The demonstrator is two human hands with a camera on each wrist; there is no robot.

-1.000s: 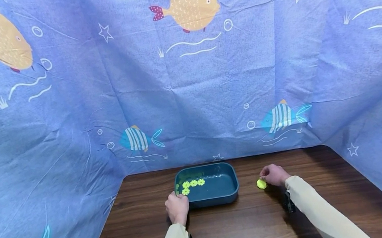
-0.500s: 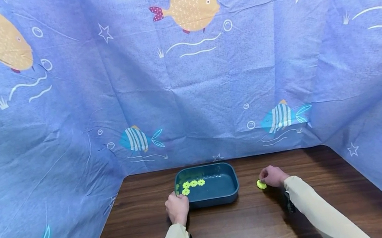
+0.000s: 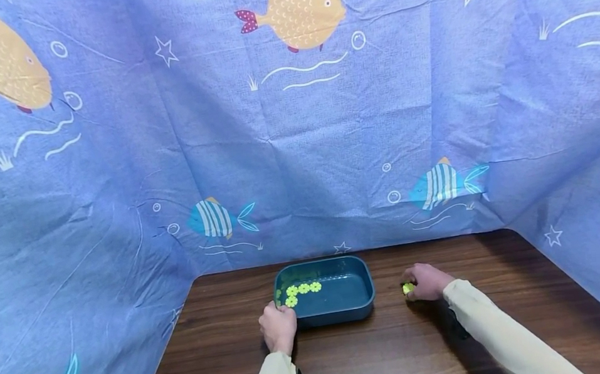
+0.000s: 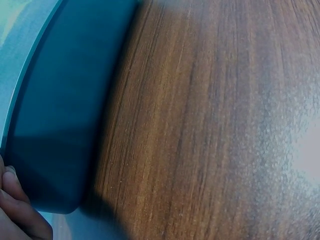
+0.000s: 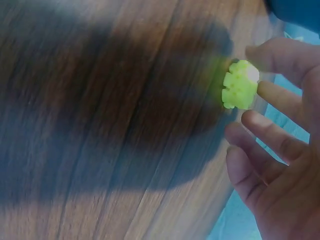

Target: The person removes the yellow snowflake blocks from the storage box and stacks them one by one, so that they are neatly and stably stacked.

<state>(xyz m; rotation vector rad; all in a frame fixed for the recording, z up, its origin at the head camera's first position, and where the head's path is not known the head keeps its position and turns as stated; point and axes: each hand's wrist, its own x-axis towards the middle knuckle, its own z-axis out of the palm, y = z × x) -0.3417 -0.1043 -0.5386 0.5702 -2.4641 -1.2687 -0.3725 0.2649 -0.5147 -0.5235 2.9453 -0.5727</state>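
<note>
A dark teal rectangular baking dish [image 3: 335, 317] stands on the table in the head view. Inside it, several yellow flower-shaped pieces [image 3: 304, 289] lie along the far and left parts of its bottom. My left hand [image 3: 279, 327] grips the near left corner; its fingers [image 4: 20, 210] bend at the wall in the left wrist view. To the right of the dish, my right hand [image 3: 428, 281] has thumb and index finger around a small stack of yellow flower pieces [image 5: 240, 86]. The other fingers are partly bent beside it. How firm that hold is stays unclear.
The brown wooden table [image 3: 346, 364] extends around the dish and towards me. A blue fish-print cloth [image 3: 309, 167] hangs at the back and both sides.
My right hand has shifted slightly left and lower over the yellow pieces, covering more of them. My left hand, the dish and the pieces in it stay where they were.
</note>
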